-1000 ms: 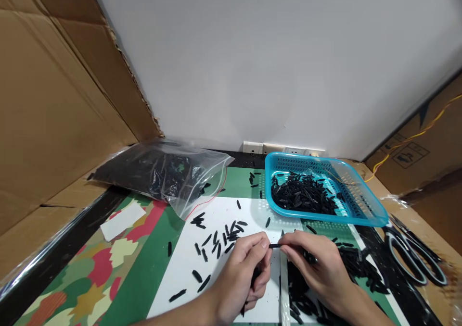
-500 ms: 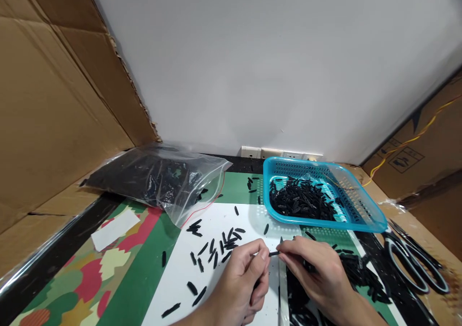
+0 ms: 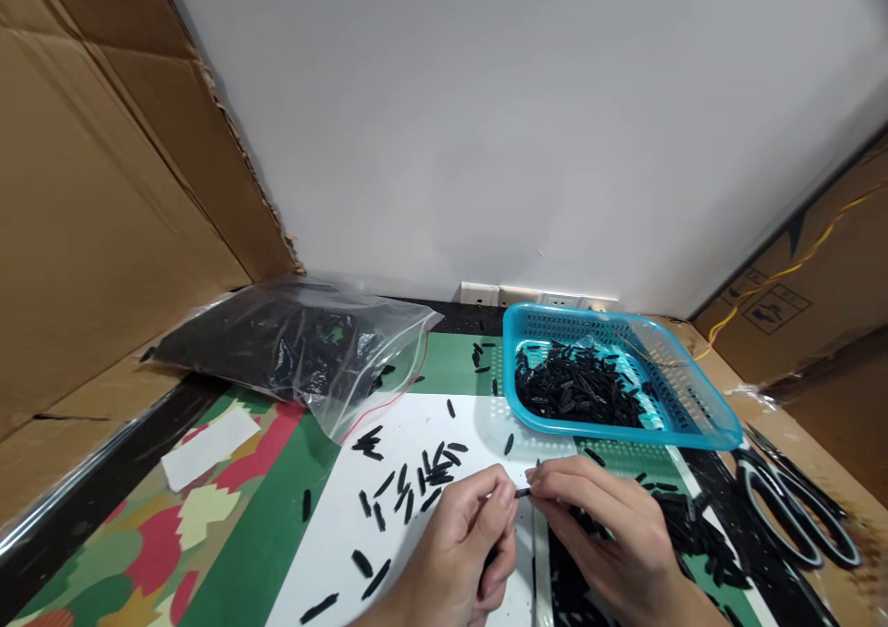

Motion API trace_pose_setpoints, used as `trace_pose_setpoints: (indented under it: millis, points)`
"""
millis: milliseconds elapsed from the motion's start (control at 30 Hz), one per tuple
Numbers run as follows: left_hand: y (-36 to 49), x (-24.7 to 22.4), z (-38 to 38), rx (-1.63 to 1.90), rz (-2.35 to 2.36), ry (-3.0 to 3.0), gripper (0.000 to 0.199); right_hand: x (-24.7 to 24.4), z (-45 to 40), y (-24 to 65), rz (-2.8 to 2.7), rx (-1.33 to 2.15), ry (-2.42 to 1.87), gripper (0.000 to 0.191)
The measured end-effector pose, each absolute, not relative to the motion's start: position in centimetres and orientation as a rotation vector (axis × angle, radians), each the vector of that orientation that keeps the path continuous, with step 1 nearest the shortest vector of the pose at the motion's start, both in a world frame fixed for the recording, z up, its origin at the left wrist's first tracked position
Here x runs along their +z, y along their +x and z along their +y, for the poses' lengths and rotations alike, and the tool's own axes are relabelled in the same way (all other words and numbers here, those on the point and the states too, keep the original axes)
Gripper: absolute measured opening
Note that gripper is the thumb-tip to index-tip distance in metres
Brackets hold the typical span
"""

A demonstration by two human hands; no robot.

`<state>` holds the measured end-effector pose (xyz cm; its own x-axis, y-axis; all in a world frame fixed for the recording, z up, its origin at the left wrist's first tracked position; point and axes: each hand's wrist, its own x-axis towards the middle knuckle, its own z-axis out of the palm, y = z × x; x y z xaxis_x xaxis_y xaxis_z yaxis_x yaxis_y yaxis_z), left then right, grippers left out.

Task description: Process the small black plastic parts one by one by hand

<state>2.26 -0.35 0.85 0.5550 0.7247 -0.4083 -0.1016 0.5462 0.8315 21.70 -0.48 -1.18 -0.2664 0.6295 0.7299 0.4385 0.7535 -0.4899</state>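
Between my two hands is a thin black strip (image 3: 522, 493), small and dark. The fingertips of my left hand (image 3: 472, 539) pinch one end of it, with the other fingers curled into the palm. My right hand (image 3: 607, 525) has its thumb and fingertips closed at the strip's other end. A small pointed grey tip (image 3: 538, 463) shows by the right fingertips; what it belongs to is hidden. Several similar black pieces (image 3: 434, 470) lie scattered on the white sheet (image 3: 312, 553) left of my hands. More dark pieces (image 3: 700, 534) are heaped beside and beneath my right hand.
A blue plastic basket (image 3: 694, 437) holds many black pieces at the back right. Scissors (image 3: 777, 507) lie at the right edge. A clear zip bag (image 3: 277, 340) full of black material rests at the back left. Cardboard (image 3: 125, 128) and a wall (image 3: 450, 128) enclose the table.
My right fingers have shifted slightly left along the black strip, so less of it shows between the hands. The view has moved a little; the surroundings stay as they were.
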Motion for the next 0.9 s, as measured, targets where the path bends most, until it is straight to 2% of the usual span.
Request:
trace_pose_setpoints:
  millis: [700,900]
  points:
    - [2.10,0.35,-0.39,0.543,0.762,0.904,0.069,-1.56,-0.63,21.74,-1.885,0.171,-0.775,0.018]
    - [1.89,-0.08,-0.42,0.541,0.737,0.957,0.059,-1.11,-0.70,21.77,-1.911,0.273,-0.789,0.019]
